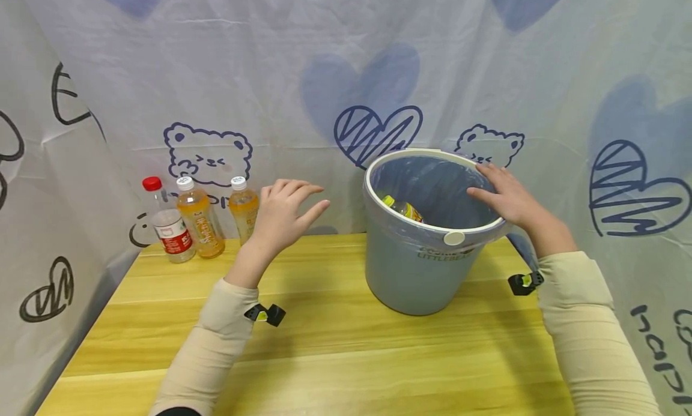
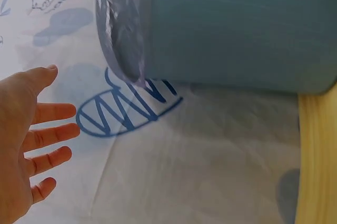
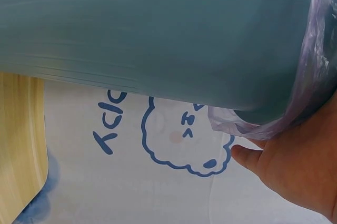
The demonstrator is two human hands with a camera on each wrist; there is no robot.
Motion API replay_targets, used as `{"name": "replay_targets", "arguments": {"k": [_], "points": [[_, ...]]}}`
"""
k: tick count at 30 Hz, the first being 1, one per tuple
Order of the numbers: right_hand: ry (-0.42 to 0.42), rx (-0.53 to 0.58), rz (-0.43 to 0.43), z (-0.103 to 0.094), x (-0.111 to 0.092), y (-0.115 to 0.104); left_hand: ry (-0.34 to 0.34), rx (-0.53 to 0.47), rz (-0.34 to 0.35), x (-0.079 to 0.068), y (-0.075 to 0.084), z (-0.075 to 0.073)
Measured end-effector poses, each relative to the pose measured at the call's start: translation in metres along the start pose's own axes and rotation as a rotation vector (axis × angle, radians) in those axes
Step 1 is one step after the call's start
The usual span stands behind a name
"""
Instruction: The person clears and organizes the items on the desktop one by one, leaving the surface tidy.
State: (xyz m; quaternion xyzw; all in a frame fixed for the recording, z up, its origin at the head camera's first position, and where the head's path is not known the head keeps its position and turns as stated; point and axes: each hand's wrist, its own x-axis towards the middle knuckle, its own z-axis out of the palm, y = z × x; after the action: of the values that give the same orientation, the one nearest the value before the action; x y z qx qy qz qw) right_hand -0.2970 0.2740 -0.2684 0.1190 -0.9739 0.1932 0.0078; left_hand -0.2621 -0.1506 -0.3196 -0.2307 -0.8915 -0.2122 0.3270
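A blue-grey trash bin [image 1: 416, 275] stands on the wooden table, its cream rim wrapped by a clear plastic liner [image 3: 309, 71]. Inside lies a plastic bottle [image 1: 404, 209] with a yellow cap. My right hand [image 1: 510, 197] holds the bin's right rim, thumb over the opening and fingers on the outer side, partly hidden by the liner in the right wrist view. To the left of the bin, my left hand [image 1: 283, 215] hangs in the air with its fingers spread and nothing in it. The left wrist view shows that palm [image 2: 13, 145] apart from the bin.
At the table's back left stand a red-capped bottle [image 1: 174, 233] and two white-capped bottles of orange drink, one [image 1: 201, 224] beside it and another [image 1: 243, 209] partly behind my left hand. A printed cloth [image 1: 292, 98] hangs behind the wooden table [image 1: 324, 356].
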Motion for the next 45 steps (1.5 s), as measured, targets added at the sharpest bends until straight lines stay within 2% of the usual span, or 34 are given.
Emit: {"name": "replay_targets", "arguments": {"k": [10, 15, 22, 31, 35, 39, 45], "points": [[0.003, 0.010, 0.001, -0.001, -0.001, -0.001, -0.052, 0.102, -0.053, -0.020, -0.026, 0.000], [0.002, 0.005, -0.003, -0.003, 0.000, -0.002, -0.054, 0.151, -0.079, -0.030, -0.041, -0.002], [0.004, 0.005, -0.002, -0.002, 0.001, -0.001, -0.046, 0.235, -0.149, -0.041, -0.068, -0.005], [0.004, 0.010, -0.010, -0.002, 0.001, -0.001, -0.068, 0.281, -0.277, -0.047, -0.100, -0.010], [0.008, 0.010, -0.013, -0.002, 0.001, -0.001, -0.052, 0.300, -0.317, -0.049, -0.112, -0.012], [0.009, 0.013, -0.013, -0.001, 0.001, -0.001, -0.031, 0.323, -0.368, -0.051, -0.122, -0.012], [0.005, 0.022, -0.002, -0.001, -0.001, -0.001, -0.035, 0.348, -0.446, -0.049, -0.131, -0.011]]}}
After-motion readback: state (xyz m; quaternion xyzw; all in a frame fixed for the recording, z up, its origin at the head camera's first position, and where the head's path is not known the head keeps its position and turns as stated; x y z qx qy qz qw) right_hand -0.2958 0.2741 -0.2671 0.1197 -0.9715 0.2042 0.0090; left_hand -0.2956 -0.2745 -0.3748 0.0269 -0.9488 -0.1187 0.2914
